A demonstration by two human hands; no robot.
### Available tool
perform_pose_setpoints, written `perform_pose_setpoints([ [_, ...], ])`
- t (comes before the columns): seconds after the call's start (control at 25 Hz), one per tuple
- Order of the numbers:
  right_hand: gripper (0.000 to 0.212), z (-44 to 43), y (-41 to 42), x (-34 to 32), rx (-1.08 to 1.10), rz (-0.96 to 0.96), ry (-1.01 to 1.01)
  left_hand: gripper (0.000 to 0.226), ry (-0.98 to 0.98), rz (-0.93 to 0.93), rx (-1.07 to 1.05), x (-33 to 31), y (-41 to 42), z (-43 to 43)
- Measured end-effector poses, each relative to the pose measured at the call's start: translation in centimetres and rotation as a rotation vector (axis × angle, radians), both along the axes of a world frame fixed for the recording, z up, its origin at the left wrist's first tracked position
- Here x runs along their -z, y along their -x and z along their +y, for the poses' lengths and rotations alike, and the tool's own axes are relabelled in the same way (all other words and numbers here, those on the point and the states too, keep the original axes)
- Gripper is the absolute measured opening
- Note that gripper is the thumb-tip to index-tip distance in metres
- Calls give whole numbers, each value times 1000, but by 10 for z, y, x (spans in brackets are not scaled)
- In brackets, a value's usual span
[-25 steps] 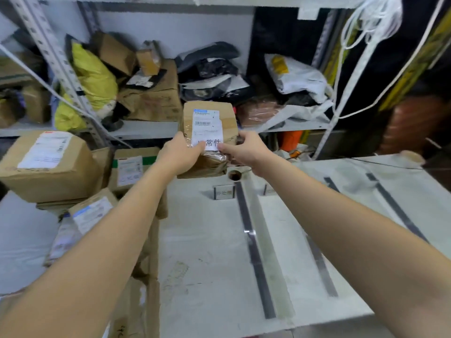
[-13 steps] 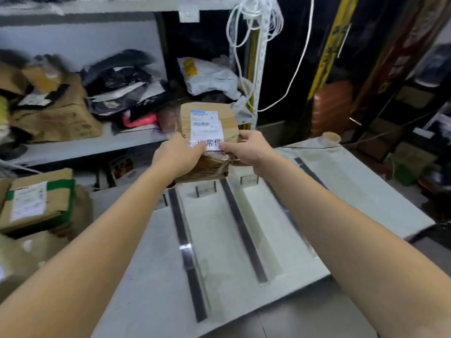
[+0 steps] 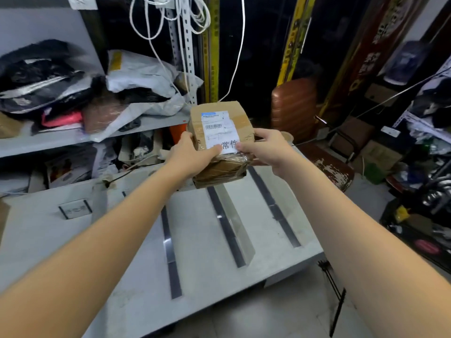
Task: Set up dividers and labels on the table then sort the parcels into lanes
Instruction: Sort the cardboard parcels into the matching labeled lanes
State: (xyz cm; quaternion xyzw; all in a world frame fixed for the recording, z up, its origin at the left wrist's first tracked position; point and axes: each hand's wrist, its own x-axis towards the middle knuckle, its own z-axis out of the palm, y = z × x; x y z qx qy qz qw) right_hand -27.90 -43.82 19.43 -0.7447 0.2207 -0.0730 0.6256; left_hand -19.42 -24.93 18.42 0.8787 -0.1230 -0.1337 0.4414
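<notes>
I hold a taped brown cardboard parcel (image 3: 219,123) with a white shipping label above the far end of the white table (image 3: 122,276). My left hand (image 3: 192,154) grips its left side and my right hand (image 3: 264,148) grips its right side, thumbs on the label. Below it, three clear dividers with dark base strips (image 3: 170,252) (image 3: 227,230) (image 3: 275,208) run lengthwise and split the table into lanes. A small label holder (image 3: 74,209) stands at the far left of the table.
A shelf (image 3: 36,142) behind the table holds black, white and brown parcel bags. White cords (image 3: 170,18) hang from an upright post. A brown stool (image 3: 327,164) and floor clutter sit to the right of the table.
My view and the parcel have swung to the right, from the table's left lanes toward the right ones. The boxes stacked on the left have left the view. Both hands keep their grip.
</notes>
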Motion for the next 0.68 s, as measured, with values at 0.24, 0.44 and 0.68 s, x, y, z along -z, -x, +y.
perform_pose_setpoints([
  [0.24, 44, -66, 24, 25, 85, 115, -8, 93, 27, 50, 157, 43, 4, -74],
  [0.44, 54, -98, 29, 49, 133, 230, -7, 86, 8, 141, 264, 77, 6, -110],
  [0.68, 62, -125, 22, 95, 111, 281, -80, 75, -65, 132, 168, 112, 14, -131],
])
